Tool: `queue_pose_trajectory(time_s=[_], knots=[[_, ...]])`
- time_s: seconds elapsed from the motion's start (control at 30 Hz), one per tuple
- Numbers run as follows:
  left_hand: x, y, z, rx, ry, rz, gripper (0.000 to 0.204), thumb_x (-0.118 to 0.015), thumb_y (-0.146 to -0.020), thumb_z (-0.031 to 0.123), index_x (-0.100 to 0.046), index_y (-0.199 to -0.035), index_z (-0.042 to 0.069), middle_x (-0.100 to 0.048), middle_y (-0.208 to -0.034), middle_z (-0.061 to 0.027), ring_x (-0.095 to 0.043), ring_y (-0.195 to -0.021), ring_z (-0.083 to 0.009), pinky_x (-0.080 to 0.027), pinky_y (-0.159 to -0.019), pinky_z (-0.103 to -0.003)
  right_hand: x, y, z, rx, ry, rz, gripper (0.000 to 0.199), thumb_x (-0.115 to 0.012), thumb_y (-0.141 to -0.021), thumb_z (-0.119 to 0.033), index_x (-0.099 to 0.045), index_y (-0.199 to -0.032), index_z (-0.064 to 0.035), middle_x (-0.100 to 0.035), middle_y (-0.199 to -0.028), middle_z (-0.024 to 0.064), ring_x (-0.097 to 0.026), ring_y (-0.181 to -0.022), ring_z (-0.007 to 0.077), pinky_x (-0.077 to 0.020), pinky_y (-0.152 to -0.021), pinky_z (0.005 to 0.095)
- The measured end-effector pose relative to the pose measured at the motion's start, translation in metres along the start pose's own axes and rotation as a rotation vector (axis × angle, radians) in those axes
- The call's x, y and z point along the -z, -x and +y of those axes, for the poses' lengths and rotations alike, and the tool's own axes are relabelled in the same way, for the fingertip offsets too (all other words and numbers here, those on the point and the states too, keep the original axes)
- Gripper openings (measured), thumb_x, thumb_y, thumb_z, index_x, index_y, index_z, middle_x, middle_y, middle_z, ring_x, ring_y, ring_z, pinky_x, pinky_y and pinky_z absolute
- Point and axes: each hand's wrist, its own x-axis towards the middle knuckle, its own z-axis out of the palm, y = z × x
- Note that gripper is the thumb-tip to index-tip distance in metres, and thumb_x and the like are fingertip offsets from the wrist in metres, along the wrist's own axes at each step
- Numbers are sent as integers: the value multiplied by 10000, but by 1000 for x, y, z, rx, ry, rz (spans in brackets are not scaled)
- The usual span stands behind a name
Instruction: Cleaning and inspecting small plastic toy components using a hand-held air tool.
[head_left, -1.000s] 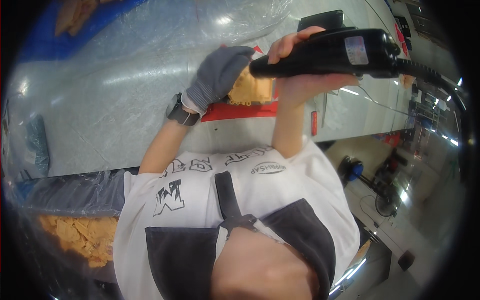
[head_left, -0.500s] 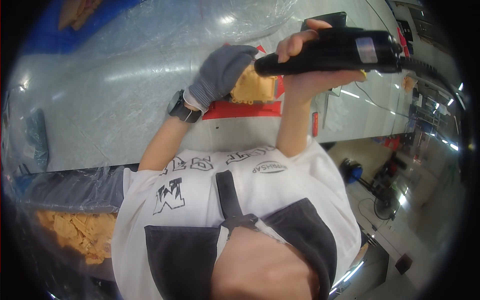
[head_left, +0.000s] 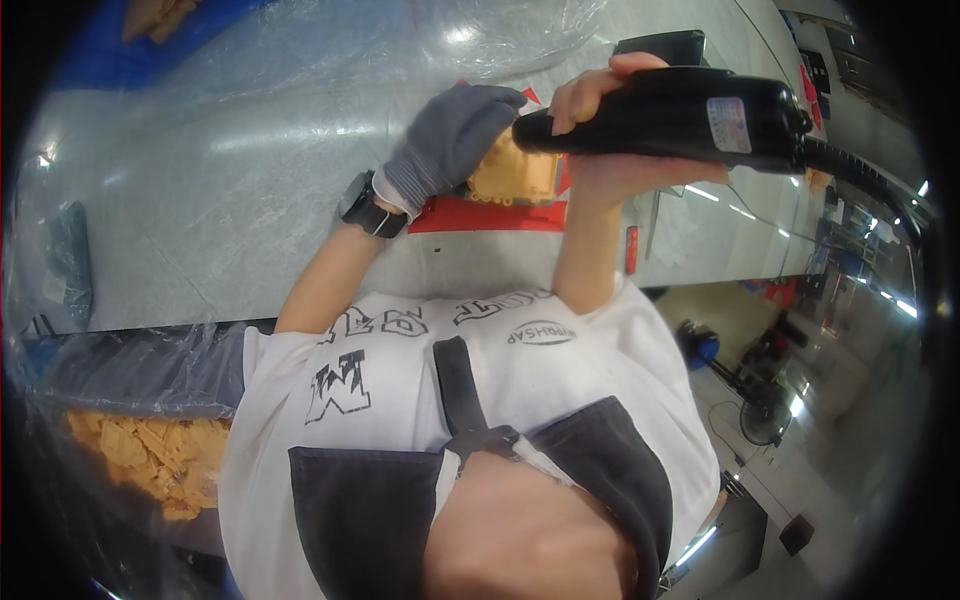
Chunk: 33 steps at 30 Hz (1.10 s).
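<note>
My left hand (head_left: 455, 140), in a grey knitted glove, lies over the far left side of an orange-yellow plastic part (head_left: 515, 178). Its fingers curl against that part, though their tips are partly hidden. Under the part shows a red base (head_left: 485, 217) resting on the table. My bare right hand (head_left: 590, 100) is wrapped around a thick black handheld power tool (head_left: 650, 115) with a ribbed cable at its right end. The tool's narrower left end hangs over the part's far right side; its working tip cannot be made out.
A clear plastic sheet (head_left: 300, 70) covers the far table, with a blue surface (head_left: 200, 50) at far left. A small red object (head_left: 631, 248) lies to the right. Below the table on the left are many orange-yellow pieces (head_left: 160, 455). A fan (head_left: 767, 415) stands on the right.
The black tool has tilted slightly, its cable end lower in the picture. My left hand has shifted a little to the right and away, still on the plastic part.
</note>
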Motion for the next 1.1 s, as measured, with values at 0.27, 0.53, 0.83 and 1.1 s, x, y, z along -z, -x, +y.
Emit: queue_pose_trajectory(time_s=[0.27,0.53,0.83,1.1], knots=[[4,-5,-3,-143,-141,-21,231,-450,-849,173,-560,-986,23,-590,-964,-115,-554,-862,-282,-432,-757,-354,-2,-5,6,-13,80,-58,1065,-224,-511,-908,-479,-982,14,-494,-557,100,-465,-415,185,-406,-433,285],[4,-9,-1,-147,-234,-127,293,-495,-822,222,-551,-1050,46,-582,-982,-121,-536,-913,-278,-408,-816,-366,9,-1,-18,2,-57,343,937,-296,-605,-852,-521,-967,-18,-485,-565,80,-447,-447,197,-362,-457,296],[2,-39,37,129,-487,-593,524,-607,-628,429,-579,-992,54,-562,-884,-132,-505,-883,-291,-397,-806,-356,43,69,-121,411,192,769,750,-302,-740,-723,-508,-934,-28,-433,-546,44,-410,-457,143,-330,-466,265],[113,34,108,-6,1011,320,160,-554,-804,234,-587,-904,113,-580,-835,22,-521,-789,-153,-414,-752,-287,40,66,-125,389,209,745,726,-240,-774,-688,-492,-929,-24,-424,-577,49,-398,-481,153,-330,-505,283]])
